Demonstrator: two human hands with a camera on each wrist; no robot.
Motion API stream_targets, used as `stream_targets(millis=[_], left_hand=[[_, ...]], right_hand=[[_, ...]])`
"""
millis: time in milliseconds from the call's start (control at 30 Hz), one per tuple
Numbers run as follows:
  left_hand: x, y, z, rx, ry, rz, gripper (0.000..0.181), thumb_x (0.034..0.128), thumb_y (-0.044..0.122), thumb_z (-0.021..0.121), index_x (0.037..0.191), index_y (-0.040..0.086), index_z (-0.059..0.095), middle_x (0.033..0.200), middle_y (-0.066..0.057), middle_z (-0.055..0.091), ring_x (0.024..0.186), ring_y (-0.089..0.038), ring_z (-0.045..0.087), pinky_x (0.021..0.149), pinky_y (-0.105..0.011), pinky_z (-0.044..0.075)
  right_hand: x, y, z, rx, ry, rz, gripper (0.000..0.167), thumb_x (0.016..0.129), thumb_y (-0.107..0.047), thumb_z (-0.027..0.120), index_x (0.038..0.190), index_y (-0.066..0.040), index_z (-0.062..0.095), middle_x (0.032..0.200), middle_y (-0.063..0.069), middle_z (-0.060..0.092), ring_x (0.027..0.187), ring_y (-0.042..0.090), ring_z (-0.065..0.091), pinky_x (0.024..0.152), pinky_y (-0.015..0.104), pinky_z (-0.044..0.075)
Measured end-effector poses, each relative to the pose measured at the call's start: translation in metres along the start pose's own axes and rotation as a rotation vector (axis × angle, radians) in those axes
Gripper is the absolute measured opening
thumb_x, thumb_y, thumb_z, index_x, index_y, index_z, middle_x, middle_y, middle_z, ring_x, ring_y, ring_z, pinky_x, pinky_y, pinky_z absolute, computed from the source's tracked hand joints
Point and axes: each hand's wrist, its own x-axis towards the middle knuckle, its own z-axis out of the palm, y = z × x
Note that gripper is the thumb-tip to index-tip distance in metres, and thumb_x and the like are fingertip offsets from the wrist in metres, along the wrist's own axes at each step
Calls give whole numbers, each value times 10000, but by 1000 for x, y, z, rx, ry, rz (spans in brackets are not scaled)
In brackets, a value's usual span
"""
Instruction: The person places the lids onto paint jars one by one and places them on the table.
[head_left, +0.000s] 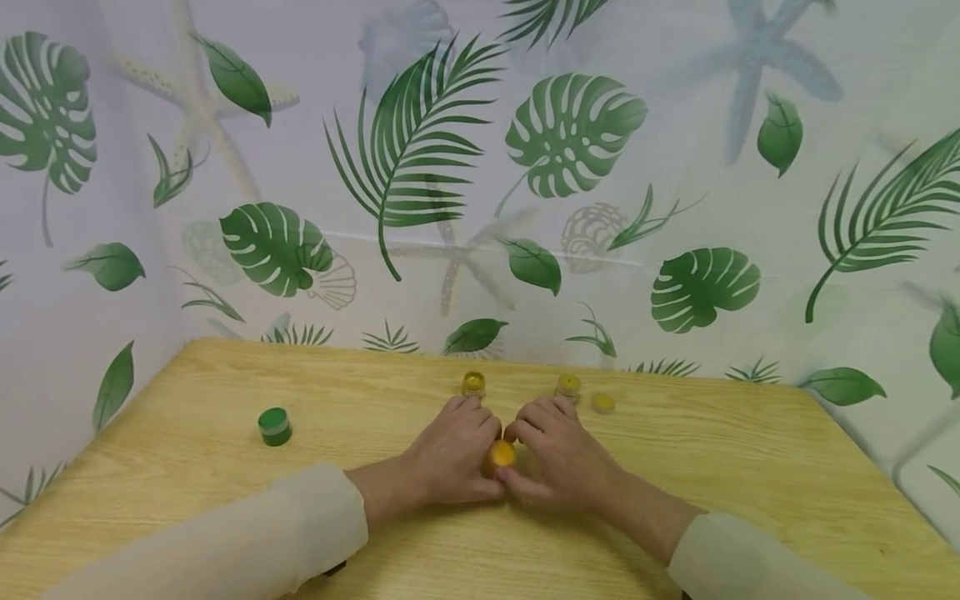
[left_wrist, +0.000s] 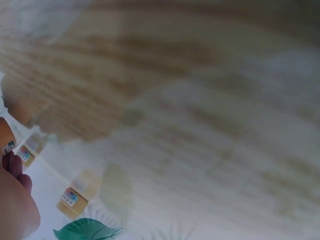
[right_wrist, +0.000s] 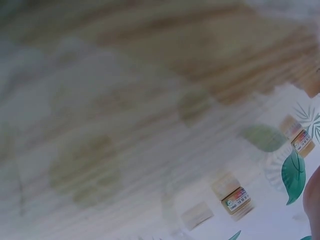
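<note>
Orange in colour, a small cylindrical jar [head_left: 503, 455] is held between both hands over the pale yellow wood-grain table [head_left: 187, 500], its side enclosed by the curled fingers of the left hand [head_left: 455, 454] and pinched by the bent thumb and fingers of the right hand [head_left: 558, 454], with almost no gap left. Beyond the left hand a small amber-yellow jar [head_left: 473, 384] is positioned; beyond the right, a second small yellow jar [head_left: 568, 386] is placed beside a flat round yellow disc [head_left: 603, 403]. Well to the left, a short green cylindrical jar [head_left: 275, 427] is set apart.
</note>
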Motion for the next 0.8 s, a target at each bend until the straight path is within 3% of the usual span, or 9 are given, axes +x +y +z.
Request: stream_targets(millis=[333, 567, 800], left_hand=[[-1, 0, 0, 70, 62, 88, 432, 750, 550, 737, 876, 148, 641, 836, 57, 612, 816, -135, 493, 902, -325, 413], [-1, 1, 0, 60, 72, 98, 375, 757, 498, 724, 863, 147, 642, 816, 55, 611, 812, -137, 490, 894, -318, 409], [-1, 1, 1, 81, 69, 109, 392, 759, 525, 716, 862, 154, 642, 822, 56, 609, 826, -137, 498, 907, -316, 402]], right_hand=[[-1, -1, 1, -37, 53, -34, 377, 866, -516, 654, 770, -153, 612, 790, -60, 509, 811, 154, 470, 872, 408, 349], [0, -3, 1, -51, 33, -26, 274, 809, -432, 672, 803, -167, 601, 825, -64, 530, 818, 143, 469, 876, 406, 329], [-1, -3, 0, -80, 25, -43, 305, 808, -467, 670, 800, -173, 587, 834, -56, 527, 818, 150, 467, 880, 402, 318]])
